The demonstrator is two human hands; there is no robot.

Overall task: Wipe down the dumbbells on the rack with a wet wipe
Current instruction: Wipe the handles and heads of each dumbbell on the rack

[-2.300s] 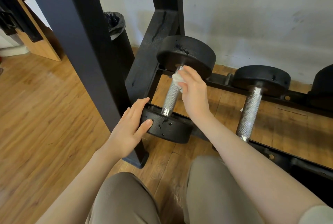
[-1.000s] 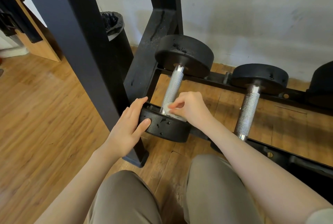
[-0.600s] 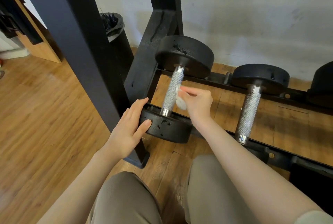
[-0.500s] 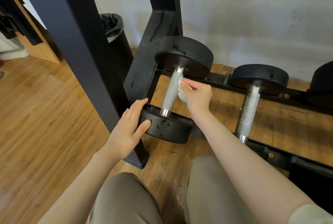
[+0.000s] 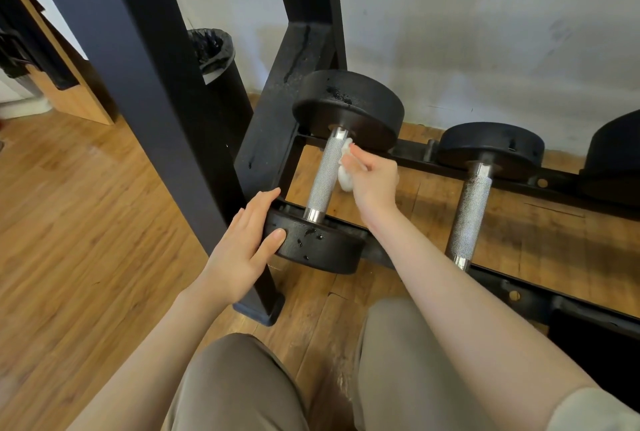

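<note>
**Wipe on the upper handle, left dumbbell**

Left dumbbell (image 5: 325, 174) lying across the two rails of the rack (image 5: 429, 153), far head against the wall side, near head toward the camera. Knurled handle (image 5: 323, 177) bare and silver between the two black heads. Wet spots showing on the rim of the near head (image 5: 317, 245).

Right hand (image 5: 372, 176) at the upper part of the handle, just below the far head (image 5: 348, 106). Fingers curled round a bunched white wipe (image 5: 345, 171), pressing it against the handle's right side. Fingertip detail partly hidden behind the wipe; probably a pinch between thumb and forefinger.

Left hand (image 5: 247, 243) resting on the left edge of the near head. Fingers straight and close together, lying flat along the rim, thumb pressed on the outer face. Nothing gripped.

Second dumbbell (image 5: 479, 188) on the same rails, to the right, well apart from both hands. Part of a third black head (image 5: 613, 153) at the right edge.

Black upright post (image 5: 149, 91) close on the left, just beside the left hand. Lined bin (image 5: 218, 60) behind it. Wood floor (image 5: 69, 222) below, pale wall (image 5: 485, 32) behind.
</note>
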